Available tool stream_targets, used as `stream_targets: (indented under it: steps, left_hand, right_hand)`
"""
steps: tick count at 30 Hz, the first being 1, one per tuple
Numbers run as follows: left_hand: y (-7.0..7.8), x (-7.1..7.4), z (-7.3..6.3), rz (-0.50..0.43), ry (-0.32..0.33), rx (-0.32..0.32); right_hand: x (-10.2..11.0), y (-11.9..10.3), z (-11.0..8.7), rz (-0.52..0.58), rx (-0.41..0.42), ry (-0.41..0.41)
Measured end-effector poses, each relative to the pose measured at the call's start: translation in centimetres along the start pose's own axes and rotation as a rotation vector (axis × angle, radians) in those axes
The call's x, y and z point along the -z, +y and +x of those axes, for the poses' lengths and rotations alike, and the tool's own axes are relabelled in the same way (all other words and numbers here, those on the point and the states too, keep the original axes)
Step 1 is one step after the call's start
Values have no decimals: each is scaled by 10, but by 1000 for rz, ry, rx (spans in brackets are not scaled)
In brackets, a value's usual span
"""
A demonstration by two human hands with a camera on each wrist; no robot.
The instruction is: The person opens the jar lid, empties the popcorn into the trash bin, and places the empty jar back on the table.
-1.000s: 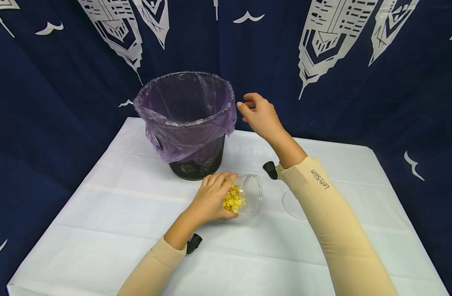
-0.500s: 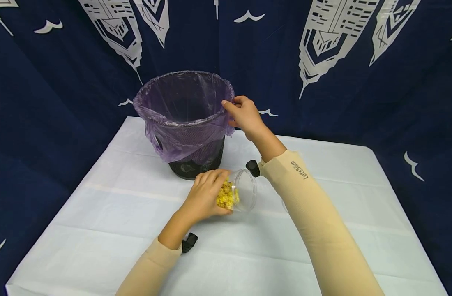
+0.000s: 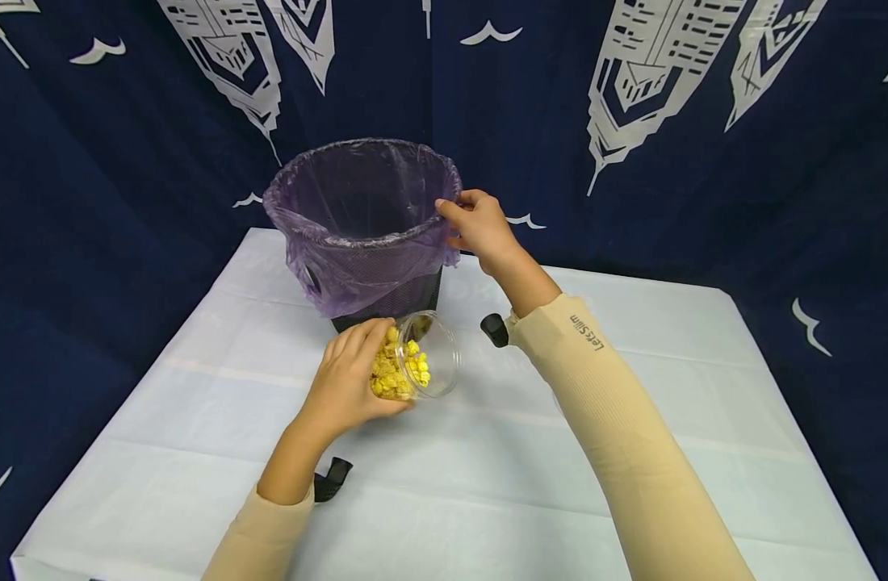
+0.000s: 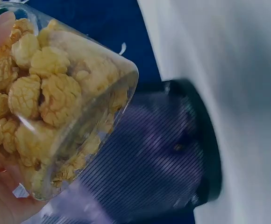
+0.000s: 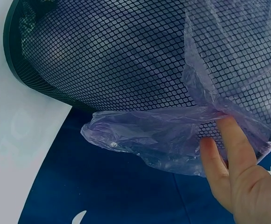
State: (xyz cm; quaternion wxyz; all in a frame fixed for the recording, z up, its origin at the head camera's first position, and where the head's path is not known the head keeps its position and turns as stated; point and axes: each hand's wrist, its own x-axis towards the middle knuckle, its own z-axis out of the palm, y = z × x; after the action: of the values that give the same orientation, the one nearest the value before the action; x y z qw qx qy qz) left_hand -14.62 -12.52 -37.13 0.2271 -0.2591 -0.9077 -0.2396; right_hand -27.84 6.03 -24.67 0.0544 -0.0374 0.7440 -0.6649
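Observation:
My left hand (image 3: 342, 375) grips a clear plastic jar (image 3: 447, 355) that lies tilted on its side, its open mouth facing right. Yellow popcorn (image 3: 391, 369) fills its lower part; the left wrist view shows the popcorn (image 4: 60, 93) through the wall, close up. Behind the jar stands a black mesh trash can (image 3: 386, 307) with a purple plastic liner (image 3: 371, 278) folded over its rim. At the can's right side, my right hand (image 3: 483, 230) holds the rim, thumb on top. In the right wrist view its fingers (image 5: 238, 144) touch the liner outside the mesh.
A white cloth (image 3: 415, 500) covers the table. Dark blue curtain (image 3: 517, 121) with white prints hangs directly behind the can. Beside my right sleeve (image 3: 604, 403), only a faint edge of a clear round lid shows; the sleeve hides the rest.
My right hand has moved left from the air onto the can's rim and stayed there. My left hand has carried the jar leftward and somewhat up, in front of the can.

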Motion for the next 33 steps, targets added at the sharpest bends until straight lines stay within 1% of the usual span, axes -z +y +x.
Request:
stream_targets:
  steps: [5,10,13,15,18,21,23,25,33]
  left_hand:
    - [0,29,-1,16,105,23]
    - [5,66,5,31,201,59]
    - [6,89,14,40,242,56]
    - [8,103,21,63,271,43]
    - [10,122,33,129,314,9]
    - [11,136,48,204,346,-29]
    - [9,142,58,242,345,-46]
    - [7,148,70,267,329,-49]
    - [-6,161,111,402,209,-29]
  right_hand:
    - [0,0,0,2,-4,-4]
    - [-1,0,1,3,0,-7]
    - [-1,0,0,3,3,-4]
    - [-1,0,0,1,4,-4]
    - [-1,1,0,-6,7,-4]
    - [1,1,0,-9,12,2]
    - [2,1,0,-13,16,7]
    - [2,2,0,-12,16,9]
    - [-1,3,3,6,17,4]
